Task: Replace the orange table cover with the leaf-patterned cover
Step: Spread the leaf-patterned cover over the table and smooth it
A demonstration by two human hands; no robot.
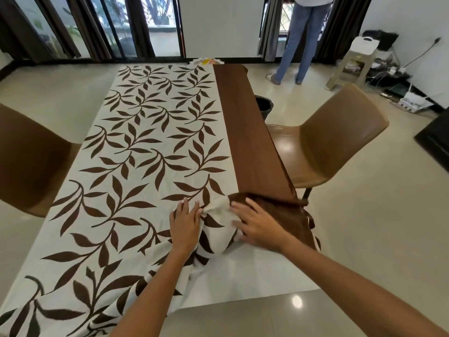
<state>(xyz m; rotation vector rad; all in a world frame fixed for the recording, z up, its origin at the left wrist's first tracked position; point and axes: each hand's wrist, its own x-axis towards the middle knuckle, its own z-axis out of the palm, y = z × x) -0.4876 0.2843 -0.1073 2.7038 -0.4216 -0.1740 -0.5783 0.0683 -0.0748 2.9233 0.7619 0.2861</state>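
Leaf-patterned cover (136,147) over the table — left hand (185,227) and right hand (258,227) flat, fingers straight, on its bunched corner.

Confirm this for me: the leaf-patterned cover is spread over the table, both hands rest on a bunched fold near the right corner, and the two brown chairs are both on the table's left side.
Wrong on the chairs. The head view shows one brown chair on the table's left side and the other chair on the right. The rest holds: the leaf-patterned cover is spread out, and the left hand and right hand rest on the bunched fold.
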